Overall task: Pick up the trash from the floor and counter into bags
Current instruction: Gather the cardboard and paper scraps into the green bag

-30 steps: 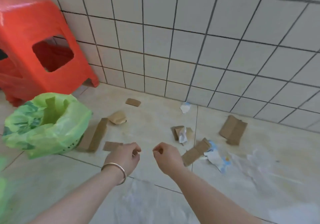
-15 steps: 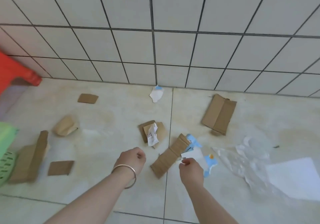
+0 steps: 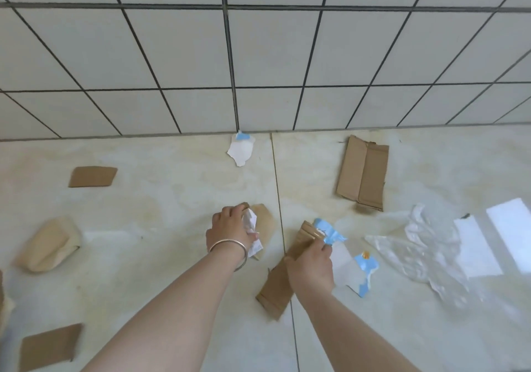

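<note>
Trash lies scattered over the tiled floor. My left hand, with a bangle on the wrist, grips a crumpled white receipt lying on a small cardboard piece. My right hand holds the long cardboard strip together with the blue-and-white torn wrapper; more of that wrapper lies beside the hand. No bag is in view.
Other cardboard pieces lie at the back left, front left and back right. A beige wad sits left. A torn white paper lies by the wall. Clear crumpled plastic film is on the right.
The view has swung right and closer; the green bag and red stool have left the frame. My left hand reached forward onto the receipt, and my right hand closed on the strip and wrapper.
</note>
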`<action>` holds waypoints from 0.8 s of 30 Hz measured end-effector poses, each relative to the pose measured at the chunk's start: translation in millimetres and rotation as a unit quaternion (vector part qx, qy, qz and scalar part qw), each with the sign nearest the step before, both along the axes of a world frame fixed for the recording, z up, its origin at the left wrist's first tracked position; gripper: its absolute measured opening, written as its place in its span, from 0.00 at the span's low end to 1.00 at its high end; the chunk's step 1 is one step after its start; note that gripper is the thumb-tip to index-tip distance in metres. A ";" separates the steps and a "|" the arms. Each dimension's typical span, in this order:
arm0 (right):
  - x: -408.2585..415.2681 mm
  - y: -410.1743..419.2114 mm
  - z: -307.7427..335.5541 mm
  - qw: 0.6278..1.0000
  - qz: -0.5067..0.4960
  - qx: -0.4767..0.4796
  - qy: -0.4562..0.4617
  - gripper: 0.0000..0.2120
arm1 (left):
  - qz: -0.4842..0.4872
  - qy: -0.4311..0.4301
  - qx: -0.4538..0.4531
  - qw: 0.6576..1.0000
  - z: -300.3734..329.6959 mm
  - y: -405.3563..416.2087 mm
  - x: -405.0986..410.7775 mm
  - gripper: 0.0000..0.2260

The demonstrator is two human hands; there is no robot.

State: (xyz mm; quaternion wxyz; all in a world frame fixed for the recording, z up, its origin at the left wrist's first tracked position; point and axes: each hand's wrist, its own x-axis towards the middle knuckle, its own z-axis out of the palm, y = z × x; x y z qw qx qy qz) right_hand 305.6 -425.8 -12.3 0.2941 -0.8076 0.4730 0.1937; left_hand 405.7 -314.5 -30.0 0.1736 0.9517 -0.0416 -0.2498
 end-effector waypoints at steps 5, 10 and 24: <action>1.9 12.6 -15.2 0.998 0.007 -0.054 0.022 0.24 | -0.054 -0.023 0.061 0.996 -11.2 0.7 12.8 0.31; 1.2 18.9 -24.6 0.997 -0.069 -0.011 -0.022 0.34 | -0.007 0.052 0.049 0.997 -11.5 12.3 21.0 0.27; -0.7 -50.4 11.3 0.992 0.074 -0.084 -0.057 0.14 | 0.029 0.069 -0.042 0.996 -17.4 21.8 17.2 0.25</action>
